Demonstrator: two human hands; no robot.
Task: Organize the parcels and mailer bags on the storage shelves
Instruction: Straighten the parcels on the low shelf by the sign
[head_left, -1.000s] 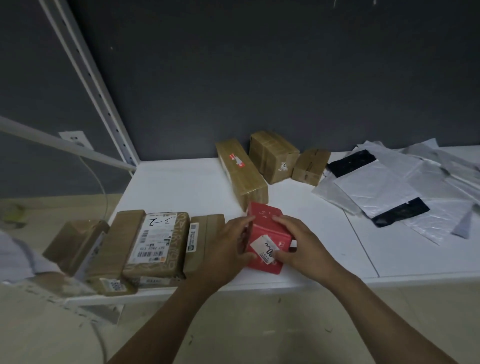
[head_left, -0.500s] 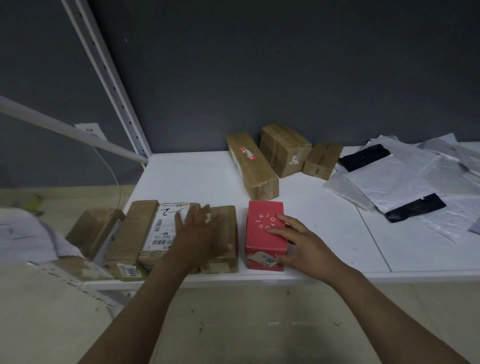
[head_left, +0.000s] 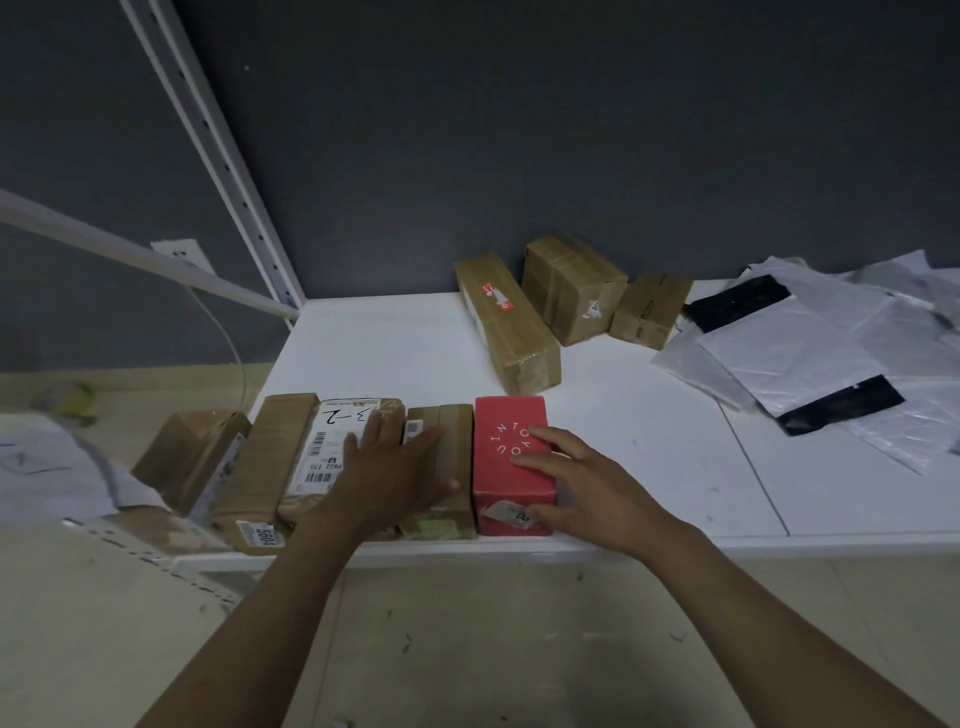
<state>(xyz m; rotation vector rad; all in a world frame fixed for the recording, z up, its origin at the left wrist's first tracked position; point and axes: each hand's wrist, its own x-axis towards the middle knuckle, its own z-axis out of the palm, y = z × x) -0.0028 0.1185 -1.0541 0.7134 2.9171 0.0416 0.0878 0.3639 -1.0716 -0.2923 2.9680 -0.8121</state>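
A red box (head_left: 506, 441) with white lettering lies flat at the front edge of the white shelf (head_left: 389, 353), touching the right end of a row of brown parcels. My right hand (head_left: 582, 480) rests on its top and right side, fingers spread. My left hand (head_left: 400, 467) lies flat and open across the labelled parcel (head_left: 332, 447) and the narrow brown parcel (head_left: 452, 431) beside the red box. Further left in the row stand a long brown parcel (head_left: 270, 462) and a tilted one (head_left: 187, 452) hanging past the shelf's left end.
Three brown boxes (head_left: 509, 322) (head_left: 571, 286) (head_left: 649, 312) sit at the back near the dark wall. A loose heap of white and black mailer bags (head_left: 800, 348) covers the right shelf. A white slotted upright (head_left: 228, 171) rises at the back left. Floor lies below.
The red box went from held up in both hands to lying flat on the shelf against the row. My left hand moved onto the brown parcels; my right hand slid onto the box's top.
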